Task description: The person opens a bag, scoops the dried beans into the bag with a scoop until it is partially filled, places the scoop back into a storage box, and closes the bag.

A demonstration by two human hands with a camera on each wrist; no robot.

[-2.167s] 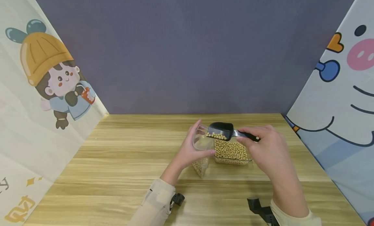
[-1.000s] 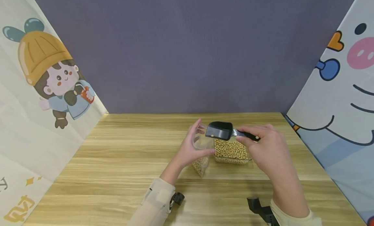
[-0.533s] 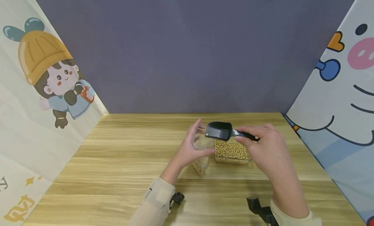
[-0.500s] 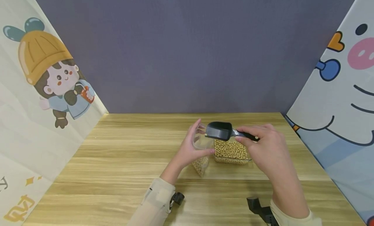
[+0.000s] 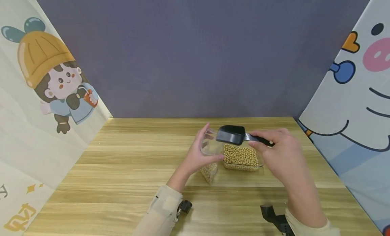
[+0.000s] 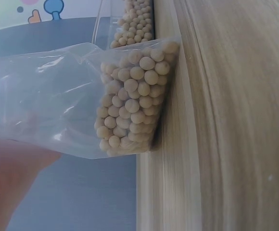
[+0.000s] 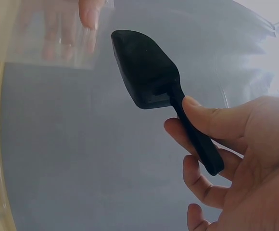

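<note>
Light wooden table (image 5: 122,168) before a plain purple-grey wall (image 5: 195,53), cartoon-printed panels (image 5: 45,93) at both sides.

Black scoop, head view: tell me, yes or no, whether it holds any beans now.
No: the black scoop in the right hand shows only its dark surface, without beans.

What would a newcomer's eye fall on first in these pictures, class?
Mid-table, the right hand holds a black scoop over the mouth of a clear bag that the left hand grips. Pale round beans fill the bag's bottom, and more fill a clear container beside it.
</note>
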